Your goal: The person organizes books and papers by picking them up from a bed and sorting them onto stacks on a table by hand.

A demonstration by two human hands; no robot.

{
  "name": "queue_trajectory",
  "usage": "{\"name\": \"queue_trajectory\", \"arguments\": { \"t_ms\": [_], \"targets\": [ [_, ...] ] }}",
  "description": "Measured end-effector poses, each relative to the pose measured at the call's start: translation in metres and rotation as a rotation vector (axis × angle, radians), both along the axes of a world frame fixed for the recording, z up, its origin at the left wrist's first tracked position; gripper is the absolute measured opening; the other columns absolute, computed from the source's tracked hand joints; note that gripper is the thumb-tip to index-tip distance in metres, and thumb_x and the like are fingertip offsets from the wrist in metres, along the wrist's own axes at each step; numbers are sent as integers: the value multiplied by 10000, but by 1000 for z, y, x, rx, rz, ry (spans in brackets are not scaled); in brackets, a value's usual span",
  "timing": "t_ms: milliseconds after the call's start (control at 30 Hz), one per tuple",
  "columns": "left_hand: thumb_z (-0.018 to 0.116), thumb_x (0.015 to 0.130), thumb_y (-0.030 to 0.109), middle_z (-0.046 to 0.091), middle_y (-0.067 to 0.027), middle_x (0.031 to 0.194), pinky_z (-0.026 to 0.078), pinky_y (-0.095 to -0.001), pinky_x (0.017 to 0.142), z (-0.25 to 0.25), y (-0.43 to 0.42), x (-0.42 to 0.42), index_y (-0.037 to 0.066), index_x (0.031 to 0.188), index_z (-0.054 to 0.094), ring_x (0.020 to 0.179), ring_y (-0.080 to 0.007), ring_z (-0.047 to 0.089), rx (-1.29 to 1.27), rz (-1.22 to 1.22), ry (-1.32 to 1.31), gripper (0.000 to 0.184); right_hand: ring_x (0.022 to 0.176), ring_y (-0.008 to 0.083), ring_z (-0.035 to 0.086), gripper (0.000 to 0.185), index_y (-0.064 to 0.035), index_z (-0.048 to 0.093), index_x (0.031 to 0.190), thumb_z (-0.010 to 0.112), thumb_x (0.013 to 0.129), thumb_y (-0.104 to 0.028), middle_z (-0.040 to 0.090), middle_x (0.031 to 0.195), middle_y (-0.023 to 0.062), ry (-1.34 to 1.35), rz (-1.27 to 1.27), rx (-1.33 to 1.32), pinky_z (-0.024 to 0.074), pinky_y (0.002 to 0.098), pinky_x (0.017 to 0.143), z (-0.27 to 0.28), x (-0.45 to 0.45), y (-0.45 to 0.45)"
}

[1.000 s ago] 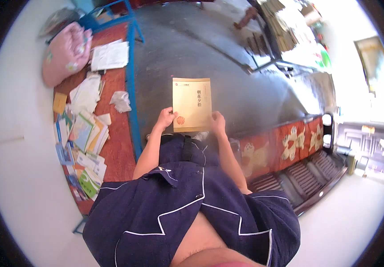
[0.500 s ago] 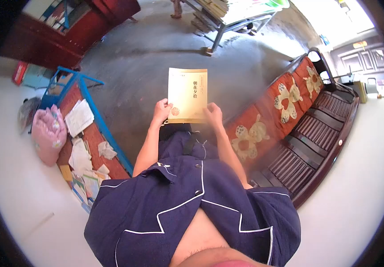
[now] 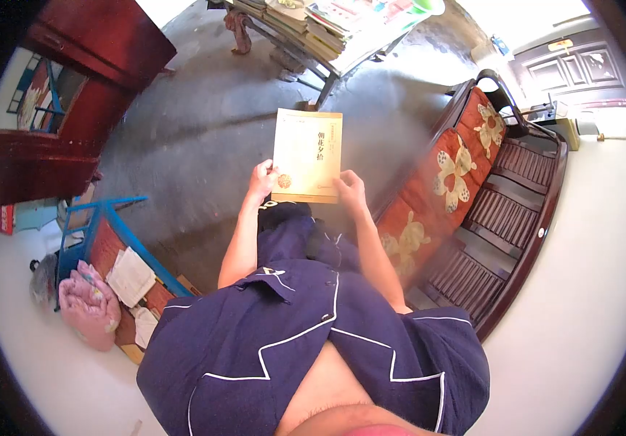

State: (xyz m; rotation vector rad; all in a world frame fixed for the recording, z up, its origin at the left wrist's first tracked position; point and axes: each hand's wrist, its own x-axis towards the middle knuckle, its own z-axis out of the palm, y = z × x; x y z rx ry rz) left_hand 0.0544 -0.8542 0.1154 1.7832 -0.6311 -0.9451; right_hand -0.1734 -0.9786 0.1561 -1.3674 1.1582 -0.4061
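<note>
A tan book (image 3: 306,156) with dark Chinese characters and a round reddish emblem on its cover is held out in front of my body, cover towards me. My left hand (image 3: 263,180) grips its lower left edge, the thumb lying on the cover. At the lower right edge, my right hand (image 3: 351,190) has its fingers closed on the book too. Behind the book, the fingers of both hands are mostly hidden.
A wooden bench (image 3: 513,196) with a red flowered cushion (image 3: 449,178) stands on the right. Ahead, a table (image 3: 360,51) carries stacked books. To the left are a red cabinet (image 3: 88,94), a blue-framed stand (image 3: 128,229) with papers and a rolled pink quilt (image 3: 89,305).
My view has turned and moved forward: the table with books and the bench sit further left, and more of the red cabinet shows. Both hands keep hold of the book.
</note>
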Motion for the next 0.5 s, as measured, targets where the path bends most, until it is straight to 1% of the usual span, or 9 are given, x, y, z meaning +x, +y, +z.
{"name": "queue_trajectory", "arguments": {
  "t_ms": [67,100,133,167,200,300,400,467,500],
  "targets": [
    [586,863,148,618,-29,686,436,-278,578,-3,-29,27,-6,817,605,635,-69,527,-9,-27,34,162,704,98,558,174,6,620,873,649,831,-160,632,782,41,42,-14,-24,465,271,641,2,21,-20],
    [587,869,136,626,-18,736,446,-269,612,-6,-40,38,-7,848,617,678,-71,540,-42,-53,50,147,623,41,467,81,-25,587,824,649,853,-69,543,691,-43,-24,-68,2,397,207,578,11,34,-25],
    [587,875,123,634,-7,787,457,-261,646,-8,-48,48,-8,878,629,720,-74,553,-74,-78,69,138,623,41,467,81,-25,587,824,649,853,-69,543,691,-43,-16,-84,7,397,207,578,11,41,-31],
    [587,871,116,634,-8,805,461,-255,659,-12,-57,61,-6,896,626,734,-70,553,-34,-144,39,131,628,41,473,80,-27,584,829,645,857,-69,550,697,-41,-70,-115,37,400,206,584,10,49,-38],
    [587,871,116,634,-8,805,461,-255,659,-6,-66,67,-6,896,626,734,-70,553,-29,-154,42,131,633,41,479,78,-28,581,834,642,861,-69,557,703,-38,-129,-143,63,403,206,591,8,56,-46],
    [588,871,117,633,2,818,466,-250,683,25,-104,88,5,900,628,752,-68,559,-14,-140,148,122,647,42,488,77,-31,578,842,641,865,-70,569,722,-34,-154,-187,84,408,204,603,7,78,-76],
    [585,873,116,641,-2,835,471,-250,693,13,-142,112,6,909,632,763,-73,572,-37,-200,130,125,655,42,491,80,-31,579,841,646,861,-68,570,731,-32,-174,-235,87,410,203,613,18,92,-102],
    [575,884,118,644,-5,851,473,-246,705,9,-165,123,3,922,630,777,-73,578,-84,-222,144,133,659,45,492,75,-31,579,842,645,859,-61,571,733,-30,-176,-239,19,412,204,618,27,105,-124],
    [572,889,120,644,-6,857,472,-244,709,14,-182,129,1,929,627,780,-73,579,-92,-205,149,137,661,50,493,72,-28,578,842,643,859,-54,568,729,-29,-212,-255,25,415,206,622,23,113,-139]
  ]
}}
